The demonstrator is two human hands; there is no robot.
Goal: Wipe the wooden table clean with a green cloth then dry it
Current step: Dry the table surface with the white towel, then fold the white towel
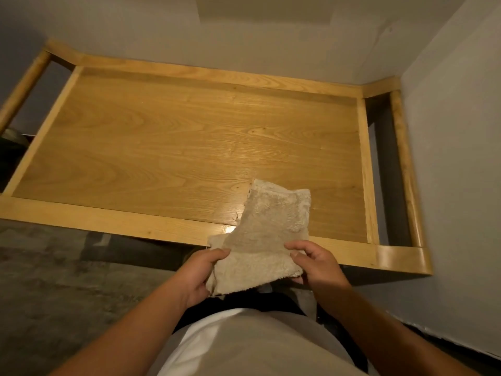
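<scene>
left hand: your left hand (202,270) pinches the near-left edge of the cloth (267,226), thumb on top, fingers curled under.
right hand: your right hand (315,263) holds the near-right edge, fingertips curled onto the fabric, thumb side hidden.
cloth: pale beige and fluffy here, not visibly green; judged to be the drying cloth.
cloth position: the near half hangs between your hands over the table's front edge, the far half lies on the surface.
cloth axis: runs away from you, leaning slightly right.
wooden table (162,147): lies straight ahead, long axis left to right, a raised rim all round.
bare surface: mostly ahead and to your left; the right rim is near the cloth.
nearer hand: the left is nearer the wide open stretch.
judgement: drying looks barely begun; the next stroke likely goes forward and left.
</scene>
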